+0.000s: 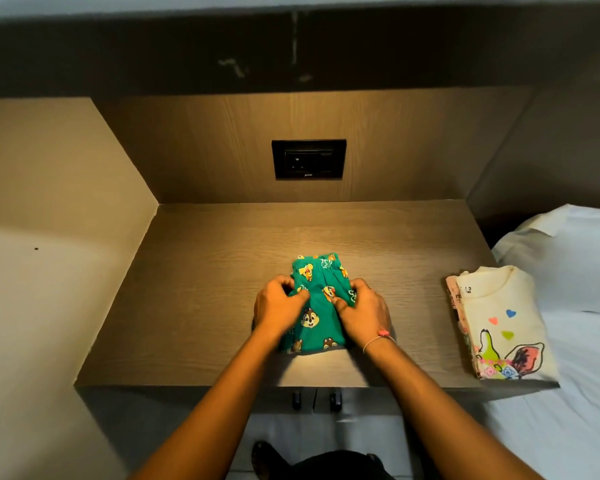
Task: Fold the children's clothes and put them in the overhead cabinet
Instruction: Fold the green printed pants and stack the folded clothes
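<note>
I look down on a wood-grain bench [194, 271] set in a recess, and both my hands are on a small green garment [317, 303] printed with cartoon chipmunks, which lies about midway between the bench's left and right edges and nearer the front edge than the back wall. My left hand [278, 306] sits on the garment's left side, fingers curled and closed on a fold of the green cloth. My right hand [364, 311] sits on the garment's right side in the same way, thumb and fingers pinching the fabric, with a thin bracelet [380, 337] carrying a pink bead at that wrist. The two hands are close together, with a strip of the chipmunk print showing between them; the elastic waistband end of the garment points toward the back wall, and the near end lies flat toward the front edge. At the bench's right edge, near the front right corner, a cream shirt [503, 323] with coloured hearts and a drawn animal lies folded on top of another pale folded piece [451, 292], whose edge shows just to its left; this stack is well apart from the green garment. A white bed [575, 341] adjoins the bench on the right. A black socket plate [309, 159] is set in the back wall above the bench's rear edge. Two small dark handles [316, 400] show just below the front edge.
</note>
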Available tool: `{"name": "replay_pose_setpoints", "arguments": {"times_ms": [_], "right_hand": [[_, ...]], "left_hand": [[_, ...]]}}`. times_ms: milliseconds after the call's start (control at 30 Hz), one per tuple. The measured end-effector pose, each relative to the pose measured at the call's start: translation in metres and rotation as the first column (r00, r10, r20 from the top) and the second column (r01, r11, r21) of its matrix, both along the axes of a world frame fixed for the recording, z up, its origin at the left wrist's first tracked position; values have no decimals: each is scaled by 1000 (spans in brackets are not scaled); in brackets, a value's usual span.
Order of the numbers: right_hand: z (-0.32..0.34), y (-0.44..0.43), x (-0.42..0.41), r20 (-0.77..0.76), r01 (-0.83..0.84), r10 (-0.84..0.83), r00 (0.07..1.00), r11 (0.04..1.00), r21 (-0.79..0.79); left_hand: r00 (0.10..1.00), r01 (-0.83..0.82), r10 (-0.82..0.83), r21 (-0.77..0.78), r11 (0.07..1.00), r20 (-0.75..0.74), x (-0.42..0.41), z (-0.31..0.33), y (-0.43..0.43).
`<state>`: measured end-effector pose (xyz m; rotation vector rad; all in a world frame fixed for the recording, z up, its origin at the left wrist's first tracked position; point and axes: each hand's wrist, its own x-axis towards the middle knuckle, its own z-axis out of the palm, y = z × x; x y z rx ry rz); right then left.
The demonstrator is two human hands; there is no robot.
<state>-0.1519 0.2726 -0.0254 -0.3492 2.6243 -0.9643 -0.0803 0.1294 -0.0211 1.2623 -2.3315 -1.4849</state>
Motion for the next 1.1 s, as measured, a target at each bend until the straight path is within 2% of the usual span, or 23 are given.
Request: {"name": "replay_pose_setpoints", "arguments": {"times_ms": [67,133,200,300,400,533,633,700,767,833,867,933,1000,1033,1100], "right_hand": [[5,3,2,139,103,-66,988,953,-286],[16,9,6,291,209,-66,954,845,-493],[27,22,7,332,249,-62,941,792,-557],[47,56,6,295,244,-66,953,746,-619],[71,103,1,170,215,-136,976,727,-652],[101,176,-18,-36,226,-300,953,786,-575],[104,223,-42,-73,281,-363,929,820,-498],[93,242,-62,-45,338,-389,920,847,-410],[76,251,-75,-6,392,-409,913,878,-274],[56,253,-77,-3,395,-397,918,912,-108],[47,255,-74,-29,384,-386,922,921,-60],[36,259,-68,-139,339,-345,928,939,-66],[31,261,-64,-235,234,-247,940,969,-81],[28,261,-65,-248,174,-182,952,983,-52],[20,258,-63,-194,81,-68,979,995,57]], "left_hand": [[981,-21,41,111,994,-187,5,5,2],[941,17,61,227,974,-333,8,14,6],[898,105,61,346,933,-436,9,27,13],[849,235,28,425,874,-528,5,45,30],[806,389,-48,467,794,-590,-13,62,66],[760,538,-143,490,686,-634,-56,74,130],[747,581,-212,465,669,-630,-92,71,176],[783,548,-239,455,701,-574,-112,64,200],[835,489,-301,370,790,-460,-125,55,217],[850,481,-432,107,870,-301,-125,40,224],[845,484,-484,-61,873,-228,-120,32,224],[827,461,-532,-320,827,-182,-105,18,222],[804,464,-581,-476,747,-127,-92,6,225],[794,489,-607,-546,680,-45,-88,0,229],[763,575,-631,-589,568,137,-84,-9,239]]}}
